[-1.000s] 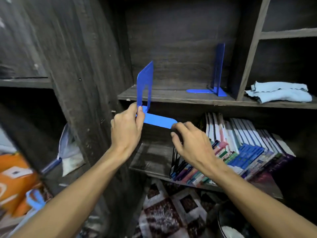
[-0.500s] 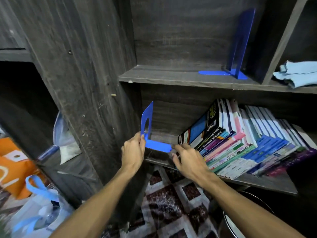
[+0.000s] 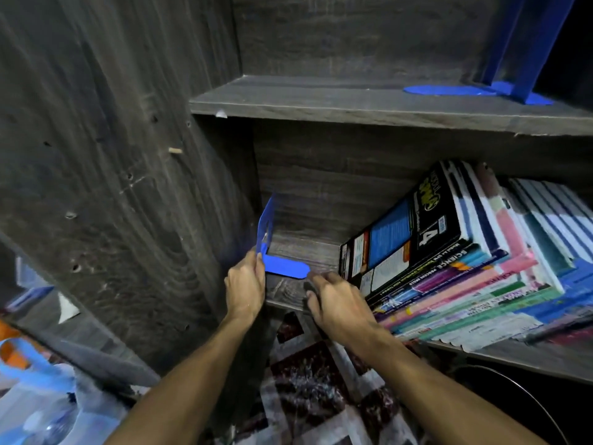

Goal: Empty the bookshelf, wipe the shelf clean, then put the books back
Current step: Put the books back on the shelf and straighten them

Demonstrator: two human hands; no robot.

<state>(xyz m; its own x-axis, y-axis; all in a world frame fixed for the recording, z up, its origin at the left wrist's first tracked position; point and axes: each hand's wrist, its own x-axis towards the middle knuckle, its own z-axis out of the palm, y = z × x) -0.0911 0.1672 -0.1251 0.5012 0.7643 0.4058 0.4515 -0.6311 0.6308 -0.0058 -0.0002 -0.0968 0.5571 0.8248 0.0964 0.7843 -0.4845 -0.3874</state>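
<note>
A blue L-shaped bookend [image 3: 282,266] sits on the left end of the lower shelf [image 3: 288,290], its upright blade close to the left side wall. My left hand [image 3: 245,285] pinches the bookend at its corner. My right hand [image 3: 337,298] rests on the shelf just right of the bookend's flat tongue, fingers curled, its fingertips at the tongue's tip. A row of books [image 3: 465,261] leans leftward on the same shelf, right of my right hand. A second blue bookend [image 3: 500,81] stands on the upper shelf [image 3: 321,104], which otherwise holds nothing.
The dark wooden side panel [image 3: 128,187] of the bookcase fills the left. Bags and a blue-handled plastic bag [image 3: 29,364] lie at lower left. A patterned floor [image 3: 321,380] and a dark round rim [image 3: 513,399] show below the shelf.
Both hands carried the blue bookend down from the upper shelf's edge to the lower shelf, where it now sits. The view dropped and moved closer.
</note>
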